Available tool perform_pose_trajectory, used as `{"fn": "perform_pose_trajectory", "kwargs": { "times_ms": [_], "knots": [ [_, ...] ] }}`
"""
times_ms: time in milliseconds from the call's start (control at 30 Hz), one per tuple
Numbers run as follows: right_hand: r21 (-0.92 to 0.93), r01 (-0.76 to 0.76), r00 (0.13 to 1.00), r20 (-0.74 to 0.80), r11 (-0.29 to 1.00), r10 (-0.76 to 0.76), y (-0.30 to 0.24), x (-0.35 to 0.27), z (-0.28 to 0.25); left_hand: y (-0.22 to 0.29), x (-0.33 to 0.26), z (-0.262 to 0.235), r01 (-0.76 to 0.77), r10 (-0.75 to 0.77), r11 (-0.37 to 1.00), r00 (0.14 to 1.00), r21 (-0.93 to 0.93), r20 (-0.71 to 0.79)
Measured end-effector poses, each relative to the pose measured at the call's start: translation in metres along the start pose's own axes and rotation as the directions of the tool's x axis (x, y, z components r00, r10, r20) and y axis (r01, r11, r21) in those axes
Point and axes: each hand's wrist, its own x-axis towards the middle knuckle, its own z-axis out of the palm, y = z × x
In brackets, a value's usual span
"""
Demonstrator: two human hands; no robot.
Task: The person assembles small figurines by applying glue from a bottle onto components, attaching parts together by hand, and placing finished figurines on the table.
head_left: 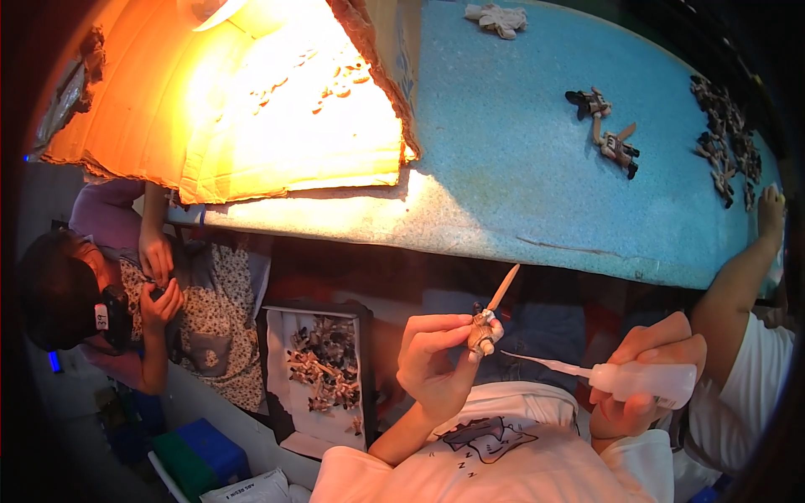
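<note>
Head view, sole camera, looking down over the person's chest and white shirt [495, 453]. Left hand [432, 360] is raised in front of the torso, fingers closed in a pinch on a small tan figurine part [484, 331]; a pale stick-like piece [504, 287] rises from it, tilted to the right. Right hand [654, 373] is wrapped closed around a translucent white squeeze bottle [641, 381], held near-horizontal. The bottle's long thin nozzle [545, 363] points left toward the figurine part, its tip just below and beside the part; contact cannot be confirmed.

Beyond the hands lies a blue foam-topped table [520, 184]. On it, well apart from the hands, rest two small assembled figures [605, 126] and, at the far right edge, a dark cluster of further pieces [725, 138]. A lit cardboard enclosure [251, 101] stands at the table's left end, glowing orange. A crumpled white cloth [497, 18] sits at the far edge.

Below the table, left of the person, a dark-framed tray [365, 369] holds a heap of small tan and dark parts. A second person [159, 285] sits at the far left with both hands together. Another person's arm [738, 277] reaches to the table on the right.
</note>
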Motion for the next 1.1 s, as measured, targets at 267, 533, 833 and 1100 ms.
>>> {"fn": "perform_pose_trajectory", "kwargs": {
  "times_ms": [267,533,833,1100],
  "knots": [
    [0.049,-0.019,1.000,0.003,0.999,0.019,0.002,0.001,-0.004,-0.001,0.003,0.005,-0.067,0.068,0.994,0.998,-0.091,-0.002],
    [0.075,0.171,0.983,0.061,0.982,-0.176,0.007,0.006,0.002,-0.001,0.003,0.007,-0.082,0.084,0.987,0.996,-0.142,0.007],
    [0.089,0.198,0.953,0.217,0.976,-0.213,0.006,0.011,-0.005,-0.001,0.003,0.007,-0.093,0.093,0.992,0.996,-0.079,-0.007],
    [0.075,0.194,0.936,0.285,0.978,-0.208,0.002,0.013,-0.005,-0.002,0.002,0.006,-0.090,0.090,0.991,0.996,-0.101,-0.004]
  ]
}}
